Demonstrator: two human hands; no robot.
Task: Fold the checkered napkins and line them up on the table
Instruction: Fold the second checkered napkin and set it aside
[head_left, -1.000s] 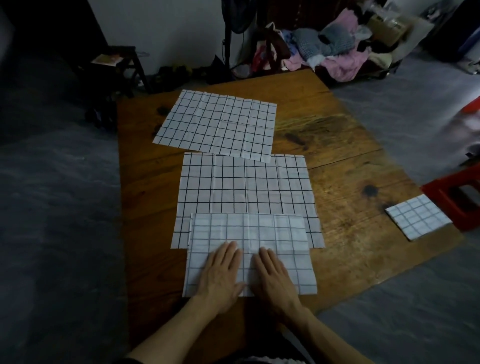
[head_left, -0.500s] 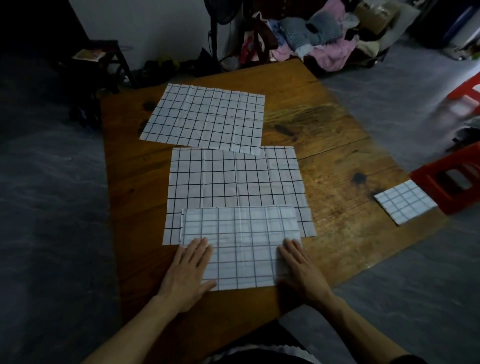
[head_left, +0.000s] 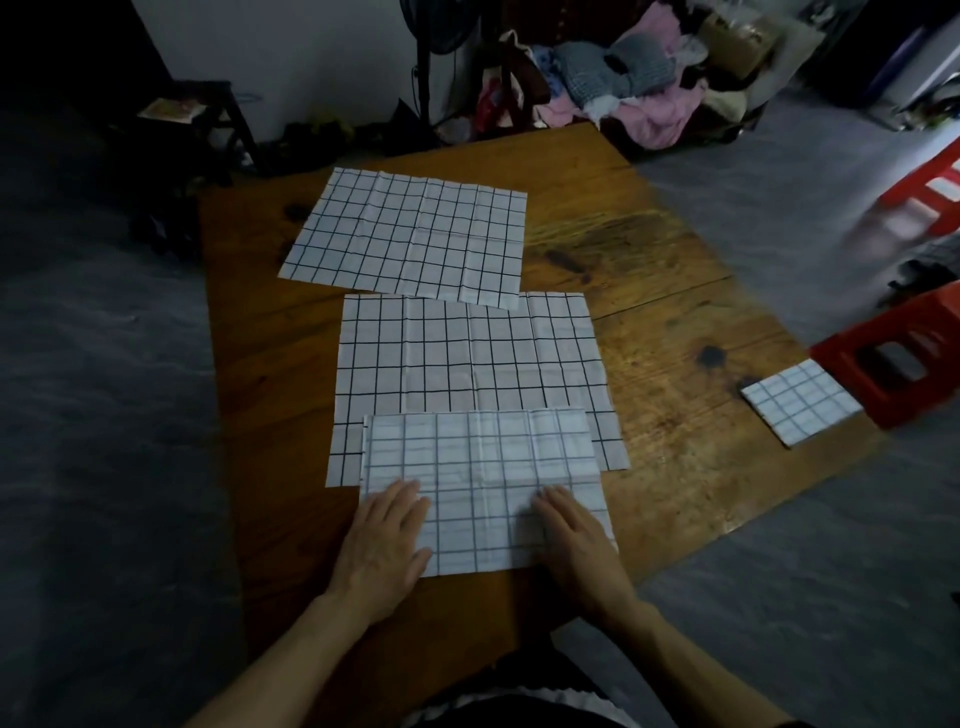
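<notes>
Napkins in a black-on-white check lie down the middle of the wooden table (head_left: 649, 291): a half-folded napkin (head_left: 483, 467) at lower centre of the frame overlaps the near edge of an unfolded middle napkin (head_left: 467, 358), and a far napkin (head_left: 410, 234) lies spread flat above it. Both hands press flat on the half-folded one with fingers straight, the left hand (head_left: 382, 545) at its lower left corner and the right hand (head_left: 576, 540) at its lower right. At the right edge, a small folded napkin (head_left: 800, 402) sits on the table's corner beside a red stool (head_left: 898, 353).
</notes>
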